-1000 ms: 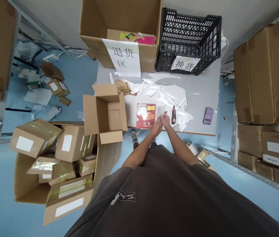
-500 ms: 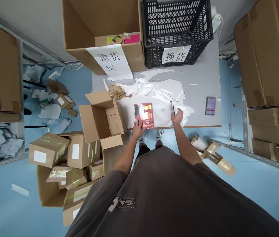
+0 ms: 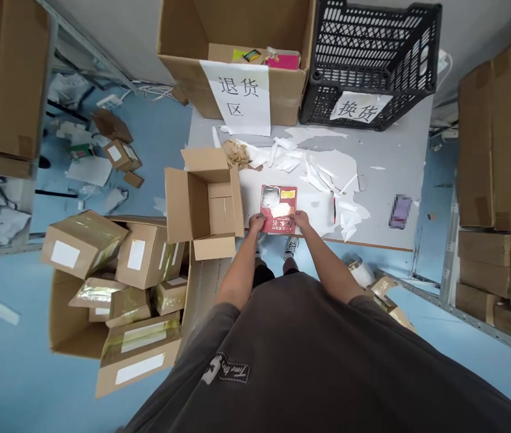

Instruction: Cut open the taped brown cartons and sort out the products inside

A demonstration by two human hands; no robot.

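A red book (image 3: 277, 201) with a glossy cover lies at the front edge of the table, its cover picture washed out by glare. My left hand (image 3: 257, 222) is closed on its lower left corner. On the opposite side, my right hand (image 3: 300, 219) grips the right edge. A slim red and black tool (image 3: 333, 207), perhaps a cutter, rests to the right on white paper. Left of the book stands an open cardboard box (image 3: 212, 204), its flaps spread.
Torn white paper (image 3: 313, 174) and crumpled brown paper (image 3: 236, 154) lie behind the book. A large carton (image 3: 183, 84) and a black crate (image 3: 372, 84) stand at the back. A phone (image 3: 400, 211) lies right. Taped parcels (image 3: 144, 255) fill a box at lower left.
My right hand has let go of the slim tool and moved left onto the book's right edge. My left hand has shifted to the lower left corner. The view has turned slightly.
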